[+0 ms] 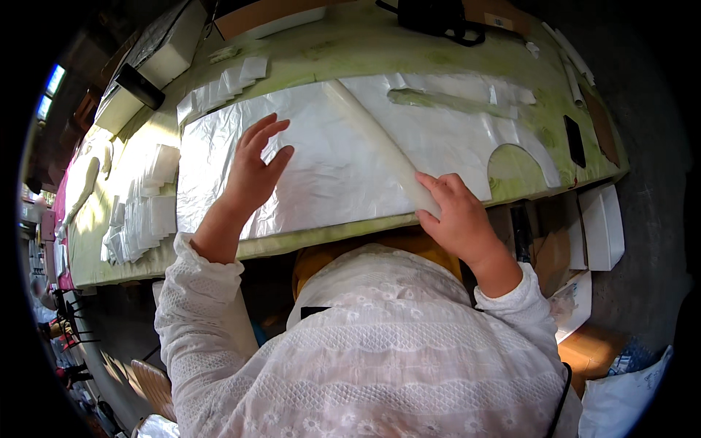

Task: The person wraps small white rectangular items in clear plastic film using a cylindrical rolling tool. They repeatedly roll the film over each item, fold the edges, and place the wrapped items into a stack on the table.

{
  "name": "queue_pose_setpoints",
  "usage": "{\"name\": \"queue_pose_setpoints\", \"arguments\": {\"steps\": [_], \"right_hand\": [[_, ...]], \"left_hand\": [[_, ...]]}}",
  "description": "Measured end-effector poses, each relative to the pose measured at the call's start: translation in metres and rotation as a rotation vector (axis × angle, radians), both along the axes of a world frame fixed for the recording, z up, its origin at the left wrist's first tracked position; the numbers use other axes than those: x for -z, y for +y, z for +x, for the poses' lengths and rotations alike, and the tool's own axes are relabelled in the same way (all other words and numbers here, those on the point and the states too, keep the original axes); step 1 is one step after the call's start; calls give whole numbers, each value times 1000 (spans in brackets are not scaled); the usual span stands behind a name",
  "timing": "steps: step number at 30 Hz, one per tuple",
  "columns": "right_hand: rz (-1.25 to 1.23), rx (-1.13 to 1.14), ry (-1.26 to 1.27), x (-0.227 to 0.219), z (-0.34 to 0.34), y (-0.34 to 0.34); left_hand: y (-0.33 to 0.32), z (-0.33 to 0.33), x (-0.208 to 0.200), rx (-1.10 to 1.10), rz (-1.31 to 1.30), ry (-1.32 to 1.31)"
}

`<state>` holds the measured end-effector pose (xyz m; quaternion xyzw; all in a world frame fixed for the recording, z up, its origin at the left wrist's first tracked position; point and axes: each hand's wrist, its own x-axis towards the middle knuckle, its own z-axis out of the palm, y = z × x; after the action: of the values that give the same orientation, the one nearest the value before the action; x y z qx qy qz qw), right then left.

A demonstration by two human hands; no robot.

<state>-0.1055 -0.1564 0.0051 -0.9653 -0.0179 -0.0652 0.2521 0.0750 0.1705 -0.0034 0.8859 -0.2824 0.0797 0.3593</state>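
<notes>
Gripping a pale tube (382, 147), the right hand (460, 221) angles inward; the left hand (255, 171) hovers, loosely spread.

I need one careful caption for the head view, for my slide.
Right hand holding a long pale cylinder over shiny plastic sheeting, with the left hand open and empty.

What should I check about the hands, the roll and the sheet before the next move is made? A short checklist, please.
1. Grip on the roll: ok, the right hand holds its near end.
2. Left hand free: ok, it is open and holds nothing.
3. Sheet free of wrinkles: not ok, creases show, notably toward its left side.
4. Roll resting on the sheet along its full length: cannot tell from this one view.
5. Phone off the sheet: ok, it lies apart, at the right of the table.
</notes>
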Motion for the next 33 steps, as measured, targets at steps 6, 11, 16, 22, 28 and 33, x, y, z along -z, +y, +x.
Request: {"name": "queue_pose_setpoints", "arguments": {"steps": [6,11,16,22,28,33], "right_hand": [[473,-50,58,20,-20,29],[-85,179,-354,38,-9,-32],[-171,294,-89,60,18,-80],[41,77,-346,35,31,-64],[106,-281,-431,-27,6,24],[221,-375,-393,-14,-7,27]], "left_hand": [[-133,-55,33,285,122,34],[-131,-55,48,293,1,7],[-122,-51,47,308,-81,117],[-136,-73,10,180,-256,250],[-154,-63,-30,219,-983,1125],[-80,-23,-11,-118,-898,826]]}}
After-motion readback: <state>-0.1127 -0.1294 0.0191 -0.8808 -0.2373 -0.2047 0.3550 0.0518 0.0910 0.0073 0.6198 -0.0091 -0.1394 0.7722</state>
